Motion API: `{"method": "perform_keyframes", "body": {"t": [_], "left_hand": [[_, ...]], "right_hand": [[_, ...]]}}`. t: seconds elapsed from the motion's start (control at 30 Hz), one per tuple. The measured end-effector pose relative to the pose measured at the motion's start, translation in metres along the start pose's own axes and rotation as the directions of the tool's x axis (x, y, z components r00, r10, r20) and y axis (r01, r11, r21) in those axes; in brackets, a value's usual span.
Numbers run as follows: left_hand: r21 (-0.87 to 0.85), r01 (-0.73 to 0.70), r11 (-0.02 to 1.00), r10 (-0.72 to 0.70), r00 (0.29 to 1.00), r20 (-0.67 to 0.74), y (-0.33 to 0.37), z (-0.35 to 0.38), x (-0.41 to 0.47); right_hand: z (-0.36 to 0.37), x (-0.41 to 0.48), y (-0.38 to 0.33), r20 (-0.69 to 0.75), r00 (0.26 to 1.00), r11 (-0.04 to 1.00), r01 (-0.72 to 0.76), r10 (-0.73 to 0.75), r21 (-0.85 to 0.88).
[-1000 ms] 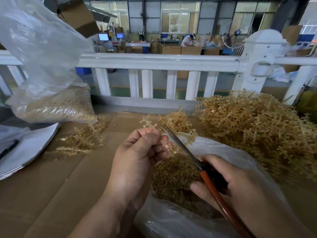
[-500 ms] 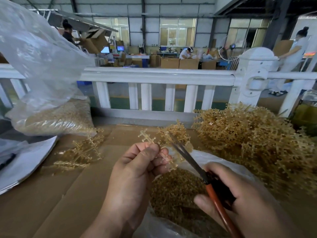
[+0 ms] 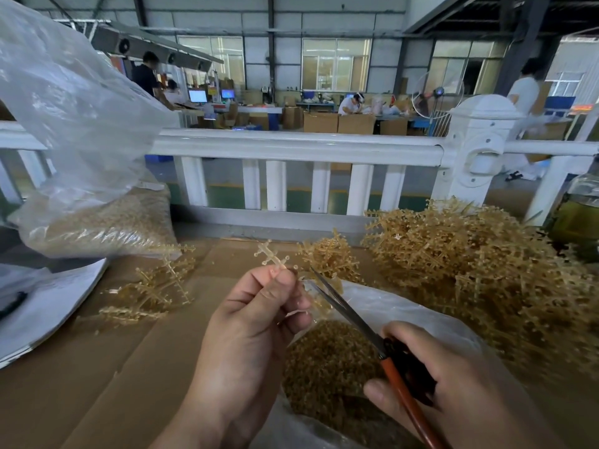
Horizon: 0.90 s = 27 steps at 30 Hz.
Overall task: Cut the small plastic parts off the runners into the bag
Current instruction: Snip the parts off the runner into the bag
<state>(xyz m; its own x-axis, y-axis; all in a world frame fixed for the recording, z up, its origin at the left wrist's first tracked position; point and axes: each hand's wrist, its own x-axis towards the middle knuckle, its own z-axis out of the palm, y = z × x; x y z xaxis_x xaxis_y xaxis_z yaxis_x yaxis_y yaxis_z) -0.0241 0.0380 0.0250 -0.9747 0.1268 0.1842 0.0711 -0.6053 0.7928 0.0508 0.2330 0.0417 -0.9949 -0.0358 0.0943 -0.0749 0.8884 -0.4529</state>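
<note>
My left hand [image 3: 256,322] pinches a pale amber plastic runner [image 3: 272,258] between thumb and fingers, its branched end sticking up past my fingertips. My right hand [image 3: 453,384] grips scissors [image 3: 363,322] with red-and-black handles. The blades point up-left and meet the runner just right of my left fingers. Below both hands lies an open clear plastic bag [image 3: 405,312] holding a heap of cut amber parts [image 3: 327,361].
A big pile of uncut runners [image 3: 479,273] fills the right of the cardboard-covered table [image 3: 97,384]. A few stripped runners [image 3: 152,290] lie at left, near a filled clear bag [image 3: 97,222]. A white railing [image 3: 291,147] runs behind.
The view has tilted up, so both hands sit lower in the frame. The scissors stay at the runner by my left fingertips.
</note>
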Motion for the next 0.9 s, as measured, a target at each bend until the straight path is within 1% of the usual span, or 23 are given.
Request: {"method": "perform_keyframes", "body": {"t": [0.07, 0.17, 0.27, 0.37, 0.5, 0.9], "left_hand": [[0.001, 0.001, 1.0, -0.001, 1.0, 0.0, -0.0002, 0.0007, 0.0005], [0.018, -0.008, 1.0, 0.008, 1.0, 0.008, 0.0003, 0.0008, 0.0002], [0.023, -0.017, 1.0, 0.017, 1.0, 0.025, 0.0004, -0.0001, -0.0006], [0.027, -0.025, 0.999, 0.024, 0.999, 0.032, 0.0, -0.0006, -0.0003], [0.05, -0.023, 0.998, 0.021, 0.999, 0.039, -0.0009, -0.0013, -0.0001], [0.072, -0.027, 0.997, 0.025, 0.999, 0.035, -0.0022, -0.0024, 0.0007]], "right_hand": [[-0.0006, -0.0016, -0.0011, -0.018, 1.0, 1.0, 0.005, -0.005, 0.002], [-0.0022, -0.0047, -0.0041, -0.052, 0.999, 0.999, 0.003, -0.005, -0.04], [-0.0003, -0.0052, -0.0044, -0.032, 0.999, 0.997, 0.01, -0.012, -0.075], [0.0008, -0.0048, -0.0029, -0.034, 0.999, 0.998, 0.026, -0.028, -0.06], [-0.0002, -0.0064, -0.0039, -0.047, 0.999, 1.0, 0.016, -0.016, 0.003], [0.0023, -0.0065, -0.0034, -0.073, 0.997, 0.999, 0.029, -0.03, -0.023]]}}
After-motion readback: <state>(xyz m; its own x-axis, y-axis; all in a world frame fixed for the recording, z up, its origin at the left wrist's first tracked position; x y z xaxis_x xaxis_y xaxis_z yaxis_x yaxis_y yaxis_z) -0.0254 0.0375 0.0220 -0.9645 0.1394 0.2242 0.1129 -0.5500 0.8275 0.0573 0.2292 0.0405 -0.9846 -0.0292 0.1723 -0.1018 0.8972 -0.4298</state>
